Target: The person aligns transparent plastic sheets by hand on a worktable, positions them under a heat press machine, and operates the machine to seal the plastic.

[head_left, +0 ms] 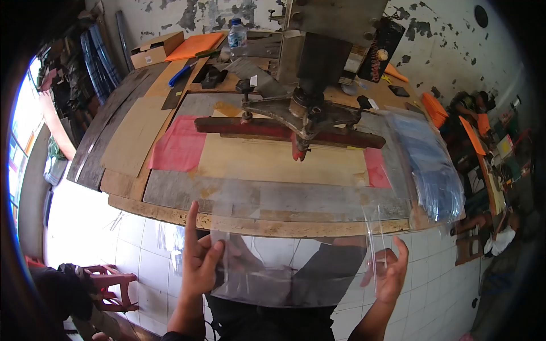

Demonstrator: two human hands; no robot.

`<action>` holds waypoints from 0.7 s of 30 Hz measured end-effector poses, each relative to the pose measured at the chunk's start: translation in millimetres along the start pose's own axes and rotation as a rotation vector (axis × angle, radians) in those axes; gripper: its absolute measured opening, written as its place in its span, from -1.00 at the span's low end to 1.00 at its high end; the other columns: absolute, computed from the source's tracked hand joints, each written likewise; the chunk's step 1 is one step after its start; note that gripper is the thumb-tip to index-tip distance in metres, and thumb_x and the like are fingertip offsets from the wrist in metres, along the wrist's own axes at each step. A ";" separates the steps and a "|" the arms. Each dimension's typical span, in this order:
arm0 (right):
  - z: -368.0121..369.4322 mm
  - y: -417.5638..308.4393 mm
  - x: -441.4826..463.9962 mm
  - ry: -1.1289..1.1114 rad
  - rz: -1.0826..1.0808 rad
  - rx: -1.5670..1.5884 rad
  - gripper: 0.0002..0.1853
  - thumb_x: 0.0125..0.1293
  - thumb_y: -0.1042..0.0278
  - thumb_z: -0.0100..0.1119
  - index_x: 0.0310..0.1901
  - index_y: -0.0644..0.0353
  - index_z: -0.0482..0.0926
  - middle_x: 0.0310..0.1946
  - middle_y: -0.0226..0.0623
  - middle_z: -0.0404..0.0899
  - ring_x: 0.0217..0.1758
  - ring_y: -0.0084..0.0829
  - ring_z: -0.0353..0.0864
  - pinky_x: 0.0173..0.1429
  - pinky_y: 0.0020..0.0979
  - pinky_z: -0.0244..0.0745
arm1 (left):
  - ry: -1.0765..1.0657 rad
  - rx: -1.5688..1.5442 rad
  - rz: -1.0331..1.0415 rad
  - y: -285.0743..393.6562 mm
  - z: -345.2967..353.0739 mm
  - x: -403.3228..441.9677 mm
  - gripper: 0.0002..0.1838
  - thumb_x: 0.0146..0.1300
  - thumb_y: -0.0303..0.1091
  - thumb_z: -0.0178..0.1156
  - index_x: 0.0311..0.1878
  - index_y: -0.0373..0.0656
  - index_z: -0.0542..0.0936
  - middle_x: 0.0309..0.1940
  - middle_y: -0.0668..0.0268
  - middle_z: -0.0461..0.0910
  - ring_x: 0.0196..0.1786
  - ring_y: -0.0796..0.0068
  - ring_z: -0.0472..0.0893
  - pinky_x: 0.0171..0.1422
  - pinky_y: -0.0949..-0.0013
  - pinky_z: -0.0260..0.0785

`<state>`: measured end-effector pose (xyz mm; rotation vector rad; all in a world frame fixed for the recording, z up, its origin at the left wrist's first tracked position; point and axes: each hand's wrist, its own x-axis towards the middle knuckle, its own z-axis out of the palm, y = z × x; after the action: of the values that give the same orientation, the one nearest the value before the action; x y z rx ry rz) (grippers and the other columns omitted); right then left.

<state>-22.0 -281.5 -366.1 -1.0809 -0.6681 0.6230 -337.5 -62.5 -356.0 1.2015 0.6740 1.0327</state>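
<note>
You hold a clear plastic sheet in front of you, at the middle of the near edge of the desk. Its lower part hangs before this edge, and its upper part reaches over the desk top. Your left hand is closed on the left side of the sheet, with the thumb on it and the index finger pointing up. Your right hand is at the right side, with the fingers bent; I cannot tell if they grip the sheet.

Beyond the sheet, the metal press bar is above a yellow board, which has a pink piece at its left end. Along the right edge of the desk lies a pile of plastic sheets. Near the far left corner there are a cardboard box and an orange sheet, and a water bottle stands by the far edge.
</note>
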 end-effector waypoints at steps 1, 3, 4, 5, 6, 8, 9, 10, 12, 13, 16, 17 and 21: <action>-9.9 -0.4 2.3 0.004 -0.004 0.000 -0.16 0.43 0.18 0.37 0.58 0.33 0.17 -0.19 0.00 0.62 -0.39 -0.24 0.73 -0.32 -0.21 0.76 | 0.017 -0.010 -0.061 11.6 -3.9 -1.0 -0.19 0.57 -0.58 -0.04 0.75 -0.18 -0.18 -0.20 -0.03 0.74 -0.32 0.21 0.76 -0.16 0.19 0.68; -9.8 -5.2 2.6 -0.100 -0.190 -0.099 -0.48 0.36 0.33 0.35 0.31 0.29 0.52 -0.27 0.05 0.66 -0.38 -0.19 0.74 -0.30 -0.18 0.76 | -0.157 -0.152 -0.230 22.7 -27.6 -2.0 -0.28 0.57 -0.42 -0.03 0.71 -0.26 0.00 -0.16 -0.15 0.74 -0.28 0.02 0.80 -0.21 0.14 0.69; -1.7 -8.8 0.9 -0.066 -0.238 -0.113 -0.63 0.30 0.44 0.34 0.15 0.25 0.70 -0.32 0.08 0.68 -0.38 -0.16 0.75 -0.30 -0.17 0.75 | -0.227 -0.300 -0.328 25.8 -38.5 -1.5 -0.31 0.58 -0.33 0.00 0.68 -0.29 0.11 -0.13 -0.23 0.74 -0.21 -0.07 0.82 -0.17 0.12 0.71; 1.4 -10.1 -0.5 -0.066 -0.241 -0.114 -0.63 0.30 0.44 0.34 0.15 0.25 0.70 -0.32 0.08 0.68 -0.38 -0.16 0.75 -0.30 -0.17 0.75 | -0.287 -0.609 -0.371 25.5 -40.5 -0.1 -0.32 0.57 -0.26 0.02 0.66 -0.32 0.17 -0.11 -0.28 0.74 -0.16 -0.10 0.83 -0.12 0.11 0.72; 3.0 -10.8 -1.8 -0.043 -0.286 -0.223 -0.65 0.28 0.44 0.36 0.11 0.21 0.72 -0.32 0.04 0.67 -0.38 -0.14 0.75 -0.29 -0.17 0.74 | -0.288 -0.609 -0.370 24.9 -38.5 -2.3 -0.32 0.57 -0.26 0.02 0.66 -0.32 0.17 -0.11 -0.28 0.74 -0.16 -0.10 0.83 -0.12 0.11 0.72; -6.3 -11.3 -3.4 -0.019 -0.335 -0.331 -0.66 0.26 0.44 0.38 0.08 0.17 0.73 -0.32 0.01 0.67 -0.37 -0.13 0.75 -0.28 -0.16 0.72 | -0.259 -0.354 -0.106 24.0 -31.4 -8.3 -0.29 0.48 -0.26 0.17 0.60 -0.37 0.27 -0.03 -0.23 0.76 -0.10 -0.08 0.83 -0.01 0.17 0.72; -23.5 -11.0 -6.0 0.055 -0.388 -0.528 -0.72 0.26 0.37 0.42 -0.01 0.18 0.73 -0.32 -0.01 0.65 -0.39 -0.15 0.73 -0.28 -0.16 0.70 | -0.260 -0.354 -0.105 28.5 -26.0 -10.4 -0.29 0.48 -0.26 0.17 0.60 -0.37 0.27 -0.03 -0.23 0.76 -0.10 -0.08 0.83 -0.01 0.17 0.72; -25.4 -14.5 -5.4 0.133 -0.438 -0.724 -0.76 0.26 0.29 0.45 -0.09 0.18 0.73 -0.32 -0.04 0.63 -0.41 -0.17 0.71 -0.27 -0.16 0.68 | -0.218 -0.105 -0.101 37.3 -19.5 -13.5 -0.31 0.40 -0.25 0.28 0.52 -0.37 0.39 -0.01 -0.15 0.77 -0.09 -0.05 0.83 0.01 0.22 0.71; -10.8 -33.1 16.4 0.134 -0.725 -0.842 -0.76 0.38 0.18 0.35 -0.24 0.19 0.63 -0.30 -0.10 0.58 -0.41 -0.25 0.67 -0.34 -0.30 0.61 | -0.177 0.141 -0.094 53.4 -12.6 -14.7 -0.33 0.33 -0.24 0.39 0.44 -0.36 0.51 0.01 -0.07 0.79 -0.07 -0.01 0.83 0.02 0.27 0.69; -1.7 -36.5 25.3 0.132 -0.870 -0.902 -0.70 0.44 0.13 0.29 -0.31 0.20 0.57 -0.29 -0.14 0.56 -0.41 -0.30 0.65 -0.37 -0.37 0.58 | -0.182 0.333 -0.024 61.3 -10.0 -10.3 -0.40 0.25 -0.17 0.45 0.26 -0.37 0.64 -0.08 -0.05 0.78 -0.12 0.05 0.81 -0.01 0.29 0.64; 17.7 -36.0 41.0 0.340 -0.961 -0.636 -0.60 0.51 0.00 0.23 -0.34 0.16 0.46 -0.29 -0.20 0.51 -0.42 -0.44 0.57 -0.49 -0.51 0.45 | -0.137 0.774 0.127 90.1 9.6 4.7 -0.54 0.16 -0.06 0.51 -0.10 -0.31 0.81 -0.18 0.05 0.75 -0.12 0.17 0.74 -0.03 0.32 0.52; 23.1 -38.5 41.3 0.403 -0.946 -0.522 -0.60 0.51 -0.02 0.22 -0.32 0.14 0.45 -0.30 -0.22 0.50 -0.43 -0.47 0.55 -0.52 -0.53 0.42 | -0.070 1.029 0.202 95.6 15.0 7.1 -0.60 0.14 -0.03 0.51 -0.27 -0.25 0.86 -0.19 0.12 0.72 -0.08 0.23 0.69 -0.02 0.33 0.45; 59.3 -85.5 30.0 0.238 -0.497 -0.312 -0.51 0.49 -0.05 0.27 0.16 0.17 0.43 -0.31 -0.23 0.56 -0.46 -0.50 0.58 -0.58 -0.49 0.45 | -0.064 0.633 0.458 103.3 26.4 16.0 -0.69 0.11 -0.10 0.60 -0.41 -0.16 0.79 -0.33 0.28 0.62 -0.20 0.24 0.62 -0.12 0.17 0.44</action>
<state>-35.9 -254.4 -262.2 -1.1946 -0.8031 -0.0413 -336.8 -56.4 -248.3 1.9994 0.7170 1.1871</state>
